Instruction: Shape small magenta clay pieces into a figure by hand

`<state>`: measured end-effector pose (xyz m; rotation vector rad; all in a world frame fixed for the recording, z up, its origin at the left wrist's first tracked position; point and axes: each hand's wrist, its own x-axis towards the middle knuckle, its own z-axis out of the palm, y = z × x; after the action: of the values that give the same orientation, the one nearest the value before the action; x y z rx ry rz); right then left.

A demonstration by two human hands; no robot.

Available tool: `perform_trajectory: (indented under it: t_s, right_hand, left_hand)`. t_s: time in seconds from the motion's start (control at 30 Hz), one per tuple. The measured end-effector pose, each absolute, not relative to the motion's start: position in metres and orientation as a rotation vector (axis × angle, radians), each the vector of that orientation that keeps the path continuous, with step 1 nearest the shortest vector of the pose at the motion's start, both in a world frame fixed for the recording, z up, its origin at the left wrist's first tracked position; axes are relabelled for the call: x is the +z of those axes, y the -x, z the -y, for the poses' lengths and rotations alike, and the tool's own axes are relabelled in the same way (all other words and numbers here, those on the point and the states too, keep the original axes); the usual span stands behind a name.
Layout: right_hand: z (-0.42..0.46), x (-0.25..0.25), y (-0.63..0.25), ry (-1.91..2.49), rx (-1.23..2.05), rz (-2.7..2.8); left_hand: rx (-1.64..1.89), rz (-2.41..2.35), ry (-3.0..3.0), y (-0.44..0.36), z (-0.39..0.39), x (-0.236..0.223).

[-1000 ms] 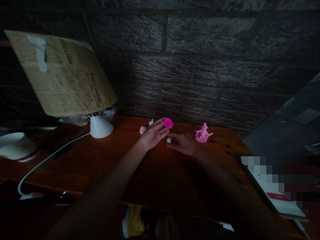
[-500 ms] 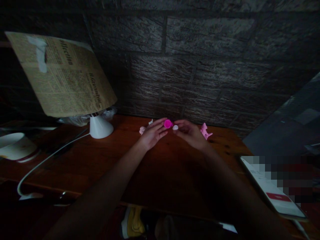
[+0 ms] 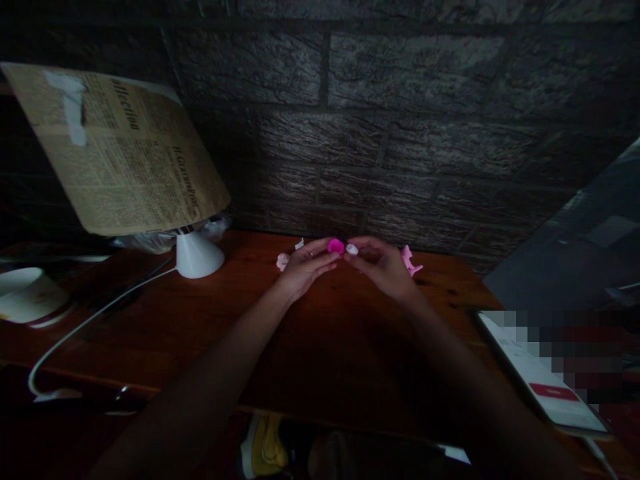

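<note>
Between the thumb and fingers of my left hand (image 3: 303, 271) is a small bright pink cup-shaped piece (image 3: 335, 247), its hollow side facing me. My right hand (image 3: 384, 268) pinches a small white rounded piece (image 3: 352, 249) close to the right of the pink one. The fingertips of both hands nearly meet above the wooden table (image 3: 320, 360). A pale pink lump (image 3: 283, 261) and a white scrap (image 3: 299, 244) lie just behind my left hand. A pink spiky piece (image 3: 410, 261) stands behind my right hand, which covers part of it.
A lamp (image 3: 199, 256) with a newsprint shade stands at the left, its white cable (image 3: 103, 301) running over the table's front edge. A white cup (image 3: 30, 293) is at the far left. To the right lies a tablet (image 3: 543, 373), partly pixelated. Behind rises a dark brick wall (image 3: 320, 133).
My right hand has lifted the white piece up and rightward, beside the pink cup-shaped piece. My left thumb has closed onto the pink piece. The view has shifted slightly.
</note>
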<state>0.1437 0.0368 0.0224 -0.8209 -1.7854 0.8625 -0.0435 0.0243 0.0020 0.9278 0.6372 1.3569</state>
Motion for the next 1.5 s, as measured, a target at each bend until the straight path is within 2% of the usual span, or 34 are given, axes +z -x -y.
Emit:
perform_trajectory:
  t_s: [0.23,0.57,0.8,1.0,1.23,1.5]
  right_hand:
    - [-0.039,0.021,-0.146,0.820,0.784,1.769]
    - [-0.036,0.025,-0.146,0.730,0.923,1.729]
    - [-0.033,0.027,-0.144,0.767,0.563,1.829]
    - [-0.030,0.026,-0.144,0.768,0.572,1.892]
    - [-0.024,0.032,-0.146,0.756,0.378,2.064]
    - [-0.025,0.034,-0.145,0.807,0.434,2.024]
  left_hand:
    - [1.373,-0.674,-1.002,0.043,-0.023,0.003]
    - [1.405,-0.651,-1.153,0.040,-0.019,0.003]
    - [1.420,-0.678,-1.181,0.039,-0.019,0.003]
    - [1.421,-0.673,-1.211,0.038,-0.020,0.001]
    - [1.428,-0.678,-1.223,0.039,-0.021,0.000]
    - [1.416,-0.676,-1.237,0.039,-0.021,-0.002]
